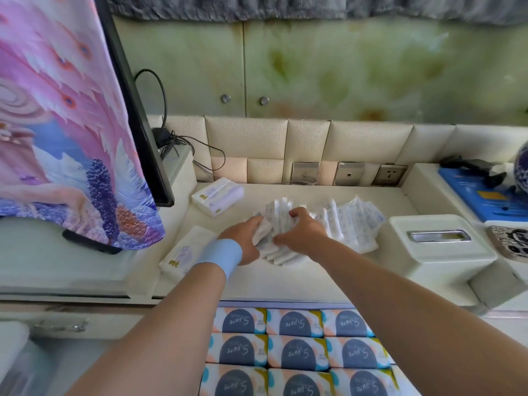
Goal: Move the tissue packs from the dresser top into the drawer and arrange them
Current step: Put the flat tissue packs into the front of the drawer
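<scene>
Several small white tissue packs (278,224) stand bunched on edge on the cream dresser top (300,277). My left hand (247,241), with a blue wristband, grips the bunch from the left. My right hand (303,232) grips it from the right, fingers curled over the top. More small packs (354,224) lie fanned just to the right. Two larger white packs sit on the left, one at the back (217,196) and one nearer (185,254). Below, the open drawer (285,305) holds several rows of dark-labelled tissue packs (297,352).
A cream tissue box (440,247) stands at the right. A cloth-covered screen (71,124) rises at the left with cables (185,144) behind it. Wall sockets (350,173) line the padded back. A blue box (485,195) sits on the far right.
</scene>
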